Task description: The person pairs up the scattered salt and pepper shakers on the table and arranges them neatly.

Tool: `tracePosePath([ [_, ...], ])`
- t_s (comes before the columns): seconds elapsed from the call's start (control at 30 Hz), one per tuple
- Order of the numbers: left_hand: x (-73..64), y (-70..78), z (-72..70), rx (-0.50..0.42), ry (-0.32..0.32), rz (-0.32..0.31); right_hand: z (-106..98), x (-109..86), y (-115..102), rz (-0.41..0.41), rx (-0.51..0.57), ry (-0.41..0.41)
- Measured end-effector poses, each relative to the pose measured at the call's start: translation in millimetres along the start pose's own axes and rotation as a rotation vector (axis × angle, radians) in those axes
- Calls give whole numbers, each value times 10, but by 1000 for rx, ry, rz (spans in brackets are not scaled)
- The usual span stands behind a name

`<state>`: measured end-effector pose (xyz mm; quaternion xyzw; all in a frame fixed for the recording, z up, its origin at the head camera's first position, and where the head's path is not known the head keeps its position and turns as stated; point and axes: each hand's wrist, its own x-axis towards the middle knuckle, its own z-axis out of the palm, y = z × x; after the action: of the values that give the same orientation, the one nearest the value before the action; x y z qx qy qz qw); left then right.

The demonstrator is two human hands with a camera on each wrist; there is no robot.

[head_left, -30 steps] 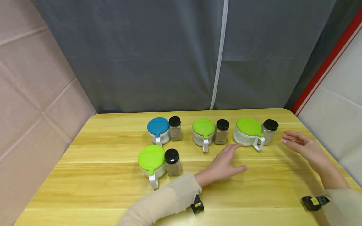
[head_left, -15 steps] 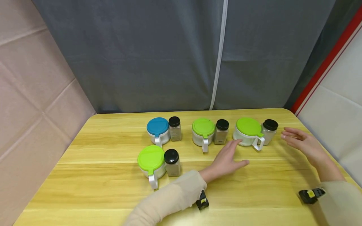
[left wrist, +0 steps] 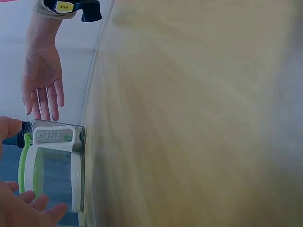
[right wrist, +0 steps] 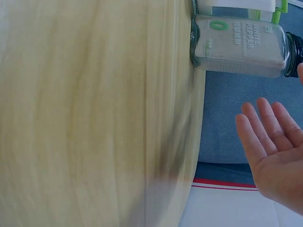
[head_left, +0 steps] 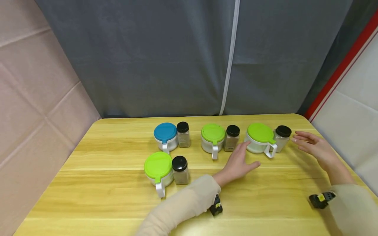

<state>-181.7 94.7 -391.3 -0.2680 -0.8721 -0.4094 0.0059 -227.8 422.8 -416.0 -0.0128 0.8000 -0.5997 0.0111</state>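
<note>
At the right end of the back row stands a white-handled seasoning pot with a green lid (head_left: 260, 132). Against its right side is a clear white pepper jar (right wrist: 241, 45) with a black cap. My left hand (head_left: 237, 164) has its fingers spread, and a fingertip overlaps the pot's lower left side in the head view. My right hand (head_left: 316, 147) is to the right of the pepper jar, palm turned toward it, fingers extended. In the right wrist view a gap shows between those fingers and the jar. Neither hand holds anything.
Left along the back row are another green-lidded pot (head_left: 212, 132) with a black-capped jar (head_left: 231, 141), and a blue-lidded pot (head_left: 165, 131) with its jar (head_left: 183, 137). Nearer the front stand a green-lidded pot (head_left: 157, 165) and a jar (head_left: 180, 172). A grey curtain (head_left: 147, 65) hangs behind the table.
My left hand has shifted right and slightly forward, toward the right-hand green-lidded pot. My right hand has moved slightly forward and left, closer to the pepper jar. The pots and jars stay put.
</note>
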Motion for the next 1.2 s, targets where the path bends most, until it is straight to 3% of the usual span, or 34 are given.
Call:
tracePosePath([
  [0.2, 62, 17, 32, -33, 24, -22, 21, 22, 6, 13, 38, 15],
  [0.57, 201, 38, 60, -123, 93, 15, 66, 70, 16, -14, 42, -7],
  [0.8, 321, 92, 99, -191, 96, -94, 96, 81, 7, -16, 44, -10],
  [1.0, 417, 151, 118, -226, 144, -177, 90, 101, 13, -1, 53, -18],
  [1.2, 477, 156, 154, -257, 178, -228, 85, 129, 24, 7, -33, -14],
])
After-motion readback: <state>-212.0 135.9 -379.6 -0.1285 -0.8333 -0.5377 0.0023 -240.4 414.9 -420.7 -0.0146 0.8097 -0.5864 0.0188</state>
